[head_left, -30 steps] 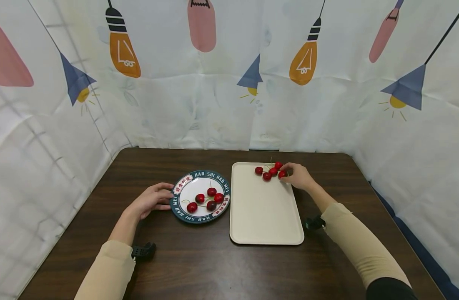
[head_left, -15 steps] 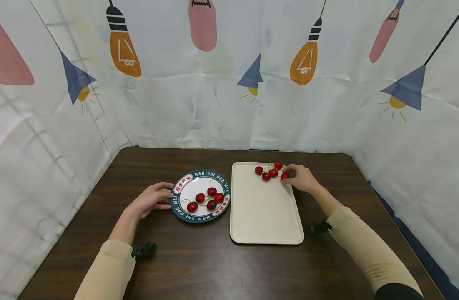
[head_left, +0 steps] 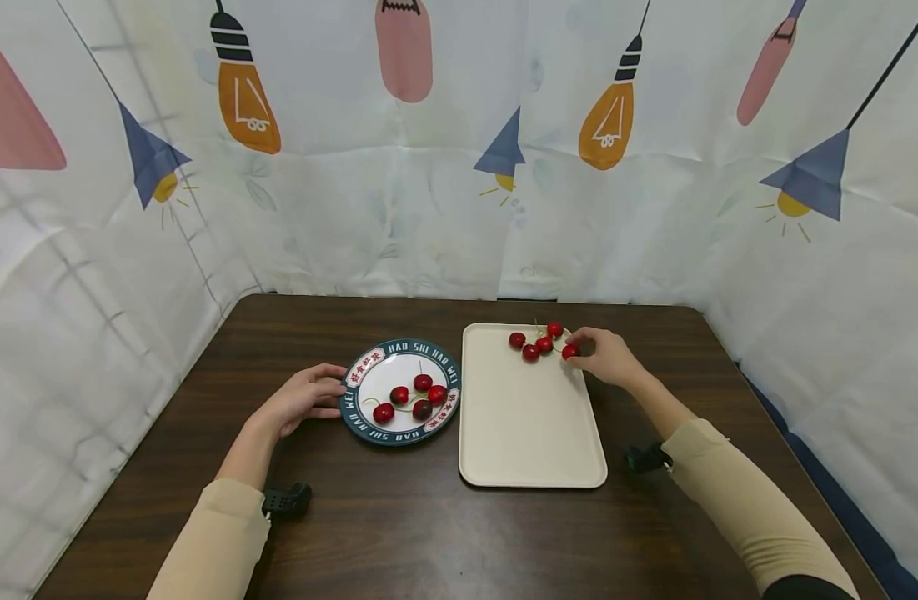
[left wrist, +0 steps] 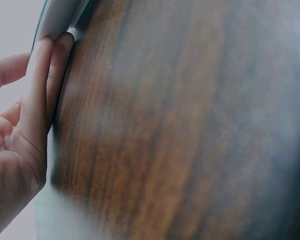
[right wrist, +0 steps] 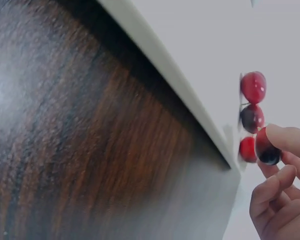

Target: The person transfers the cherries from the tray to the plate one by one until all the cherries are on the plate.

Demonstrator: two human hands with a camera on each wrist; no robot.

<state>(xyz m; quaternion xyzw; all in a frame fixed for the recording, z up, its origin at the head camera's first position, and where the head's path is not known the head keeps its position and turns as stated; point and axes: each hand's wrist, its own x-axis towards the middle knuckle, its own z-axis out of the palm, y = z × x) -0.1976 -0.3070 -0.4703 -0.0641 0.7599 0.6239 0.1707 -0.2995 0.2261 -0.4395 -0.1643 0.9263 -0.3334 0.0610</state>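
In the head view my right hand (head_left: 604, 357) pinches a red cherry (head_left: 570, 352) over the far right corner of a cream tray (head_left: 529, 425). Seen from the right wrist, thumb and fingertips hold that cherry (right wrist: 266, 147) beside other cherries (right wrist: 253, 87). Several more cherries (head_left: 530, 353) with thin stems lie by it on the tray. My left hand (head_left: 301, 402) touches the left rim of a round plate (head_left: 357, 421), its fingers fairly straight. The left wrist view shows those fingers (left wrist: 37, 85) against the plate's edge, low by the tabletop. Several cherries (head_left: 422, 409) lie on the plate.
Plate and tray stand side by side on a dark brown wooden table (head_left: 398, 525), almost touching. A white curtain (head_left: 428, 225) with printed lamps hangs behind the table and along both sides. A dark band sits at each wrist, below beige sleeves (head_left: 759, 508).
My right hand has shifted slightly right, with the cherry between its fingertips, away from the other cherries. Its forearm has swung a little right. My left hand and the plate stay put.
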